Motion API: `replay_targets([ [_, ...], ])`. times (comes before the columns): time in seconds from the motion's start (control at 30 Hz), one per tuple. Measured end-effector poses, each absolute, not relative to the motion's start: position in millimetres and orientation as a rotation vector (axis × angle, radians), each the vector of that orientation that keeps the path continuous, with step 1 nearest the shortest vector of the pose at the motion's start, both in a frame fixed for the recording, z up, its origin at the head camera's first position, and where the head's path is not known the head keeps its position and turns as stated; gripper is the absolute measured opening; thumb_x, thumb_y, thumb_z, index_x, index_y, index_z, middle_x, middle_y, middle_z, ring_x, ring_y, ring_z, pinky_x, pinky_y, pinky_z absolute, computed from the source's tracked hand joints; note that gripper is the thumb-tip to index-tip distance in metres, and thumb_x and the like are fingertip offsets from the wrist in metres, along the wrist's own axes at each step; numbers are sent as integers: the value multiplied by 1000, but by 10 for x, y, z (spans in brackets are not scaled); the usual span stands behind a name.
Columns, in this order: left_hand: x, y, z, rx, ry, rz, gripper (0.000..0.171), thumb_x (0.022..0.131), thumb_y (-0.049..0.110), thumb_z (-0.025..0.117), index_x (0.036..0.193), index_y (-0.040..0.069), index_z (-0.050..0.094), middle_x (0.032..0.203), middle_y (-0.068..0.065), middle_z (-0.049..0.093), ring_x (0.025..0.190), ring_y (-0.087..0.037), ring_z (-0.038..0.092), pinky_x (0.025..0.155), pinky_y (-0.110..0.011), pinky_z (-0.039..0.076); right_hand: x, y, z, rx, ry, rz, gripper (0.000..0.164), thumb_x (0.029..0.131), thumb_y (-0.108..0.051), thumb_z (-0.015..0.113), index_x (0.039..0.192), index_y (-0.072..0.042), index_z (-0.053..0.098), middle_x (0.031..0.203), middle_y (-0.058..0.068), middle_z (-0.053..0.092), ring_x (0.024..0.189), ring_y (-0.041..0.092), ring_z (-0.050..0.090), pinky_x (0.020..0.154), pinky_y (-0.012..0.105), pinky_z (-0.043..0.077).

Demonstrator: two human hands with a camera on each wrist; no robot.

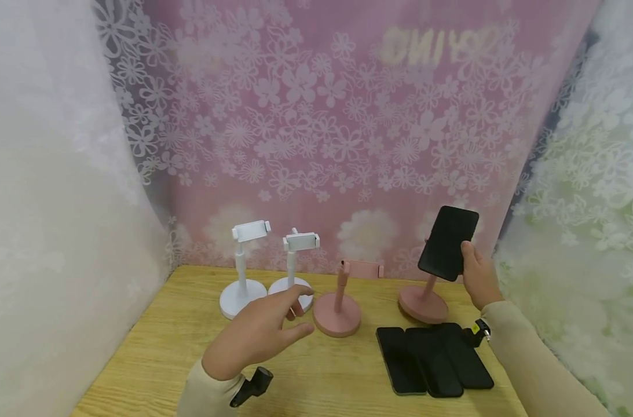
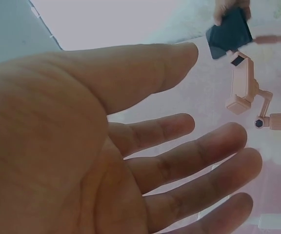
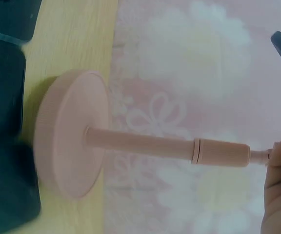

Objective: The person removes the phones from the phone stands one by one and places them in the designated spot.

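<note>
My right hand [image 1: 481, 278] grips a black phone [image 1: 449, 240] by its right edge, thumb on the screen side. The phone stands tilted at the head of the right pink phone stand [image 1: 423, 304], whose clamp is mostly hidden behind it. In the right wrist view the stand's post [image 3: 145, 142] runs up to the fingers. My left hand [image 1: 259, 330] hovers over the table's middle with nothing in it, its fingers [image 2: 194, 156] spread and relaxed. Just beyond it is the middle pink phone stand [image 1: 337, 315], its clamp [image 1: 364, 269] bare.
Three black phones [image 1: 435, 362] lie side by side on the wooden table [image 1: 154, 353], at the front right. Two white phone stands [image 1: 242, 295] are at the back left, clamps bare; the left hand overlaps one base. A pink flowered curtain [image 1: 316, 145] hangs behind.
</note>
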State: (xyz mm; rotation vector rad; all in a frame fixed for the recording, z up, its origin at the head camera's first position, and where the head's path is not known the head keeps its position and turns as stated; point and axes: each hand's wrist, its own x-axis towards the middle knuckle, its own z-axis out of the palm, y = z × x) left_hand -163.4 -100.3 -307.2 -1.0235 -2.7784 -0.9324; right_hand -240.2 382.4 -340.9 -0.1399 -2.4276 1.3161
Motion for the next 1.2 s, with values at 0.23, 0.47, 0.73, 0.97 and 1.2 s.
replay_targets([
  [0.23, -1643, -996, -3077, -1040, -2774, -892, 51, 98, 42, 71, 142, 23, 55, 103, 13, 67, 93, -4, 65, 78, -31, 54, -1895, 3872, -3062, -178, -2315, 1087, 55, 111, -52, 33, 85, -4, 44, 64, -6, 40, 59, 15, 41, 57, 29, 35],
  [0.47, -1631, -1008, -3089, -1029, -2759, -864, 50, 98, 40, 72, 141, 22, 56, 100, 13, 67, 91, -4, 65, 77, -31, 53, -1428, 3551, -2857, -139, -2146, 1079, 54, 112, -36, 45, 70, -2, 38, 56, -4, 30, 49, 14, 31, 48, 32, 27],
  [0.73, -1636, -985, -3066, -1045, -2772, -885, 51, 98, 43, 71, 142, 22, 55, 102, 13, 67, 93, -5, 66, 80, -32, 54, -1028, 2948, -2927, 146, -2111, 1194, 41, 112, -11, 42, 73, -4, 52, 55, -3, 28, 45, 12, 29, 45, 29, 29],
  [0.97, -1593, -1027, -3037, -1110, -2768, -943, 48, 98, 40, 72, 140, 23, 56, 104, 16, 66, 99, -2, 64, 85, -32, 55, -993, 2368, -3251, 462, -1994, 1519, 40, 111, 1, 36, 75, -3, 54, 68, -4, 46, 56, 4, 44, 53, 22, 39],
  [1.2, -1603, -1047, -3008, -1085, -2767, -919, 47, 98, 41, 72, 139, 23, 57, 103, 18, 65, 98, -1, 64, 84, -31, 55, -1141, 1873, -3491, 568, -1944, 1545, 38, 108, 6, 37, 73, -6, 45, 66, -1, 33, 52, 9, 31, 49, 30, 31],
])
